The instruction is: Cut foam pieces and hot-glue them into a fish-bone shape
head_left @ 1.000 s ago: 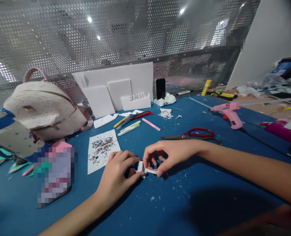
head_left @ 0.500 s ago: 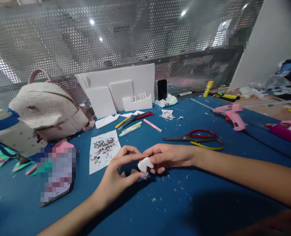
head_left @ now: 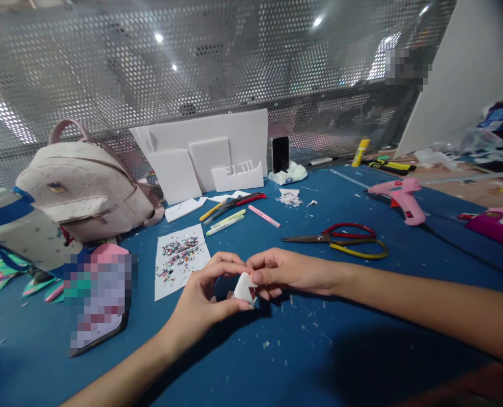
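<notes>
A small white foam piece (head_left: 244, 288) with a notched edge is held just above the blue table (head_left: 293, 350). My left hand (head_left: 211, 291) grips it from the left, thumb below and fingers above. From the right, my right hand (head_left: 279, 274) pinches the same piece between thumb and fingers. My fingertips hide part of its outline. A white sheet (head_left: 162, 288) strewn with coloured bits lies beyond my left hand. Scissors (head_left: 340, 240) with red and yellow handles rest beyond my right wrist.
Pens and a pink marker (head_left: 263, 216) lie ahead, near white scraps (head_left: 289, 198). White foam boards (head_left: 175, 175) lean at the back beside a phone (head_left: 280, 154). A pink glue gun (head_left: 399, 198) is at right. At left stand a backpack (head_left: 81, 181) and a phone case (head_left: 98, 299).
The white foam piece has turned and shifted slightly left between my fingers. My right hand has moved a little left with it. Objects on the table look unchanged.
</notes>
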Motion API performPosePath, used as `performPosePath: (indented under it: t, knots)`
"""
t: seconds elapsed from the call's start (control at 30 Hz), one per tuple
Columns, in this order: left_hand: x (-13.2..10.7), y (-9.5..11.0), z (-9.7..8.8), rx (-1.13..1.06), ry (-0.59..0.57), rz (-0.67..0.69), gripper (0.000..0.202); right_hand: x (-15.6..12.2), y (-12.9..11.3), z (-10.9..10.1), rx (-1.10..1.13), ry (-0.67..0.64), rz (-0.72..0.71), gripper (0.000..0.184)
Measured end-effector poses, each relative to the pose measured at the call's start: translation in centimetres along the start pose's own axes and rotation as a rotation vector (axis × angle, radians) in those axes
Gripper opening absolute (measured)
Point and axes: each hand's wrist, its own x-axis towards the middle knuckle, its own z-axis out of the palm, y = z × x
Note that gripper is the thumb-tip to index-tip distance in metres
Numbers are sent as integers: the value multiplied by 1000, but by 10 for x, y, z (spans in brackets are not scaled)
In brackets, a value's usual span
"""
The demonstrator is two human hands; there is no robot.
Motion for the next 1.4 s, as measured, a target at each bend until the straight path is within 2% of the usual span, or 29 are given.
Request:
performPosePath:
  t: [0.17,0.27,0.37,0.53,0.87,1.03,1.4]
  knots:
    - [-3,4,1,6,85,-98,31,-5,-8,1,-338,315,-283,25]
    - [-5,8,3,22,107,-144,32,-10,-12,5,-526,414,-441,17]
    - [-6,10,7,26,116,-134,36,-14,-14,10,-660,399,-531,7]
    - [-4,8,11,-22,96,-102,59,-16,-13,13,-767,387,-568,7]
    - [-10,13,12,42,127,-141,52,-16,-12,16,-912,333,-525,7]
    - [-9,13,11,44,130,-162,36,-17,-10,19,-950,355,-583,11]
    - [-6,11,13,-48,74,-176,36,-16,-13,21,-933,327,-679,13]
